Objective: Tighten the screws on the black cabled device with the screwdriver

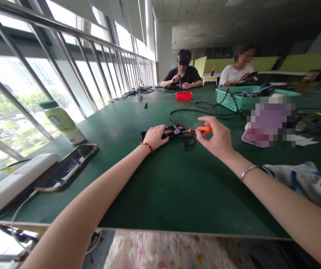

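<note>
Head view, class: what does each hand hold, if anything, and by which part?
The right hand holds a screwdriver by its orange handle. The left hand lies over the dark device near one end; whether it grips cannot be told.

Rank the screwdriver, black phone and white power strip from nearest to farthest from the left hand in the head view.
1. Screwdriver, right of the left hand.
2. Black phone, to the left.
3. White power strip, farther left.

Orange on the screwdriver (pixel 205 129)! Left of it, a black device (pixel 174 132); beyond it, a red bin (pixel 183 96); beneath it, dark green bench (pixel 160 183); this side, pale floral cloth (pixel 155 251).
</note>
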A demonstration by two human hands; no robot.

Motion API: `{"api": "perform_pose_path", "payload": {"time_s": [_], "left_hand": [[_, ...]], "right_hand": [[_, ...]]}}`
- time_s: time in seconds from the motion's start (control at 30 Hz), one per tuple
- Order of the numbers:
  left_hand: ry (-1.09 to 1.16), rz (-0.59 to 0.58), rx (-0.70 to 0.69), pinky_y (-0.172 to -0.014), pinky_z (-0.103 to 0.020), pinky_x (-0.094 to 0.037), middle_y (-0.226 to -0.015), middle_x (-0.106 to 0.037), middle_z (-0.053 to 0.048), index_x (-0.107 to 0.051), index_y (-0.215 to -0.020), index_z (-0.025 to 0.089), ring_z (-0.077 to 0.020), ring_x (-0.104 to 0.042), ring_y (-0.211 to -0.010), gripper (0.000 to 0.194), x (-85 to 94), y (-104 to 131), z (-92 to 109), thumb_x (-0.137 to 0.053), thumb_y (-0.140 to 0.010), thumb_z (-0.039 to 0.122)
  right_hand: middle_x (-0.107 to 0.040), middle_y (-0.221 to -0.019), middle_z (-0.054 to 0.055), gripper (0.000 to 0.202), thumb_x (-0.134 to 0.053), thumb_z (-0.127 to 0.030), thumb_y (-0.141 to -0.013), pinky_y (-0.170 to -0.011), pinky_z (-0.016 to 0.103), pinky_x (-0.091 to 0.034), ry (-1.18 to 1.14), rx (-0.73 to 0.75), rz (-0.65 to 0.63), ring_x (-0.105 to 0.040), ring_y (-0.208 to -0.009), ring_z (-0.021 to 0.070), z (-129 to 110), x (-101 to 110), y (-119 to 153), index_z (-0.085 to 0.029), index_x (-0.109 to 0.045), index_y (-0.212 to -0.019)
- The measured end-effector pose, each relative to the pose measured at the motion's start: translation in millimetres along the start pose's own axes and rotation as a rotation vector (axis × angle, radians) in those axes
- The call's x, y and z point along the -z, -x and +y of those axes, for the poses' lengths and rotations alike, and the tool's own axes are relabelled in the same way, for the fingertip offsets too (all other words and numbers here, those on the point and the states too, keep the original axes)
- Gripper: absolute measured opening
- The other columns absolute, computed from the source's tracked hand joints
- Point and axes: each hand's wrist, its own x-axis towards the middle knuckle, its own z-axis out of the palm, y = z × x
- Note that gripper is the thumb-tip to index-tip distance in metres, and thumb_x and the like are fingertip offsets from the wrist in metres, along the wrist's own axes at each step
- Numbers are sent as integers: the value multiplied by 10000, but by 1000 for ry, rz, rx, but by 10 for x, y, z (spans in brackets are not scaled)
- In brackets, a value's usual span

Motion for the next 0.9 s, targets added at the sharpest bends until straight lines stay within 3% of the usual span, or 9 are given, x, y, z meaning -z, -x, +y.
{"api": "perform_pose_path", "payload": {"time_s": [0.13, 0.33, 0.4, 0.53, 0.6, 0.77, 0.9], "left_hand": [[16, -9, 8, -899, -374, -441, -1121, -643, -75, -533, -1129, 199, -254, -608, -1034, 354, 6, 1, 6, -523, -821, 374], [4, -5, 3, -895, -370, -441, -1127, -642, -73, -532, -1125, 197, -253, -609, -1029, 354, -10, -4, -4, -518, -822, 378], [6, 0, -2, -894, -374, -442, -1123, -642, -77, -531, -1126, 193, -255, -611, -1026, 357, -16, -5, -10, -520, -821, 378], [12, -5, -2, -902, -375, -441, -1126, -642, -78, -531, -1126, 196, -253, -608, -1031, 355, -9, -5, -7, -519, -822, 378], [10, -13, 3, -908, -370, -439, -1133, -642, -75, -531, -1126, 200, -250, -605, -1040, 350, 0, -6, 1, -515, -824, 378], [-2, -12, 6, -898, -370, -444, -1134, -644, -75, -532, -1126, 195, -253, -608, -1036, 354, 8, -6, 12, -517, -825, 380], [3, 2, -9, -882, -372, -451, -1122, -649, -79, -540, -1122, 169, -259, -614, -1018, 362, 2, -6, 3, -523, -821, 370]], "right_hand": [[-604, -588, -14, 142, -550, -349, -815, -559, 278, -445, 41, -12, -25, -589, -559, 167, -10, 5, 8, -225, -607, -857], [-680, -920, 47, 352, -551, -263, -784, -665, 303, -494, -32, 38, 32, -644, -750, 190, 13, -10, 10, -215, -531, -1132], [-681, -878, 41, 326, -553, -262, -783, -656, 304, -489, -31, 41, 19, -642, -732, 191, 9, -12, 11, -213, -545, -1105], [-620, -607, -12, 166, -566, -341, -798, -560, 288, -447, 30, -11, -15, -603, -572, 178, -10, -3, 13, -221, -607, -906], [-626, -622, -10, 182, -566, -349, -798, -560, 289, -451, 24, -32, -4, -602, -566, 175, -12, 2, 11, -222, -607, -921], [-675, -878, 28, 338, -542, -245, -780, -658, 292, -493, -44, 8, 26, -644, -702, 173, 5, -2, 5, -222, -535, -1118], [-638, -688, -4, 217, -559, -308, -796, -579, 273, -464, 20, 15, 7, -611, -600, 166, 5, -14, 13, -216, -572, -992]]}}
